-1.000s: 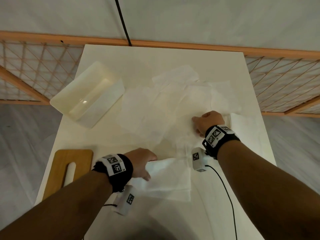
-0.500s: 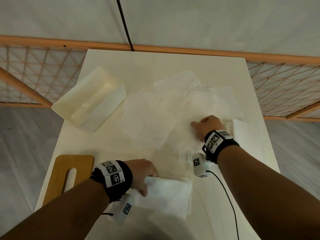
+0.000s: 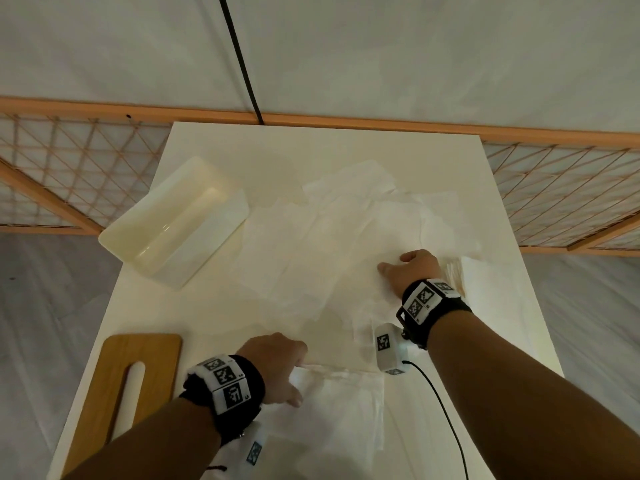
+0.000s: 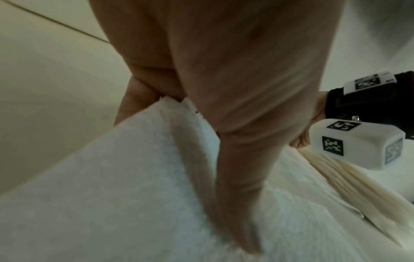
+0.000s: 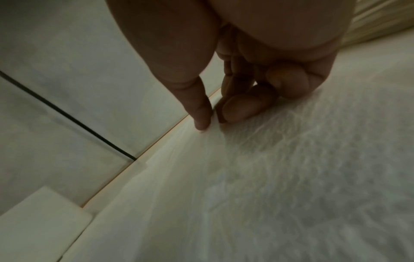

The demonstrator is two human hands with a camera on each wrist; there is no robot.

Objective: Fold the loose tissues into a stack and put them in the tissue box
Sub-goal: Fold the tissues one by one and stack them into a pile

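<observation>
Several loose white tissues (image 3: 329, 244) lie spread over the middle of the white table (image 3: 311, 150). The open white tissue box (image 3: 173, 223) stands at the left. My left hand (image 3: 277, 368) pinches the far left corner of a folded tissue (image 3: 339, 407) near the front edge; in the left wrist view the fingers (image 4: 139, 95) curl over the tissue's (image 4: 112, 177) corner. My right hand (image 3: 408, 268) rests on the loose tissues; its thumb (image 5: 201, 115) and forefinger pinch a tissue (image 5: 291, 177). A stack of folded tissues (image 3: 457, 271) lies just right of that hand.
A wooden lid with a slot (image 3: 114, 386) lies at the table's front left corner. A black cable (image 3: 440, 403) trails from the right wrist camera over the front edge. An orange-framed lattice fence (image 3: 554, 195) runs behind the table and beside it.
Both hands keep nearly the same places and holds. The left hand has drawn the folded tissue slightly toward me. The head view has tilted, so everything sits lower in the frame.
</observation>
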